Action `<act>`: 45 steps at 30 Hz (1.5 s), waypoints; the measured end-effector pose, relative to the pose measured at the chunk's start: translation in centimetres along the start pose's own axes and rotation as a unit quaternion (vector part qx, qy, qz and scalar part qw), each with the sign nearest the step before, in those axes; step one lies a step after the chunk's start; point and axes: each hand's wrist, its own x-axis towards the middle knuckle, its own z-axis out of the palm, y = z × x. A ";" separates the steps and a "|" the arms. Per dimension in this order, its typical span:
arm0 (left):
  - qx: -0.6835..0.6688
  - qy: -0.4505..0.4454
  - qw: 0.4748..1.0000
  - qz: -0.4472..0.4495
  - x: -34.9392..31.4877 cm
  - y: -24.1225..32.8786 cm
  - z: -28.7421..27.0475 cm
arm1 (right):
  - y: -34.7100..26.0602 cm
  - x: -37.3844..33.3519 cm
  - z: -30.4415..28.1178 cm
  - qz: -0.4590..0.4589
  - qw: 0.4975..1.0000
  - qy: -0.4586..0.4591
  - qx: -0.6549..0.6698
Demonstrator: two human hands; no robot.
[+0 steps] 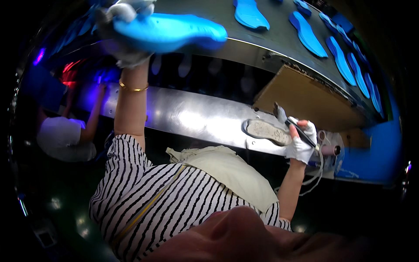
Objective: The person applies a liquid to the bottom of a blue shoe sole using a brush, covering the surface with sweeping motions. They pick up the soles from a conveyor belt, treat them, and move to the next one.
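The blue insole [170, 32] looks like smooth, matt foam; the bench [192, 115] is shiny brushed metal, the board [305, 98] rough brown cardboard, the gloves [301, 146] white cloth.

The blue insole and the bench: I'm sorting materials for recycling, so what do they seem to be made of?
The blue insole, in the gloved left hand, looks like moulded foam or soft plastic: smooth, matte, evenly coloured with rounded edges. The bench looks like bare sheet metal, probably steel, with a brushed grey surface showing bright, blurred reflections.
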 end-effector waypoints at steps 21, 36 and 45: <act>-0.375 0.118 0.710 -0.584 -19.9 -12.8 15.6 | -2.3 1.3 4.1 -0.084 0.994 0.054 -0.045; -0.324 0.106 0.723 -0.601 -19.7 -14.6 15.2 | -0.3 -1.4 4.5 -0.090 0.992 -0.090 0.012; -0.312 0.068 0.692 -0.647 -18.6 -14.9 13.2 | -0.9 -3.4 4.4 -0.143 0.983 -0.085 -0.081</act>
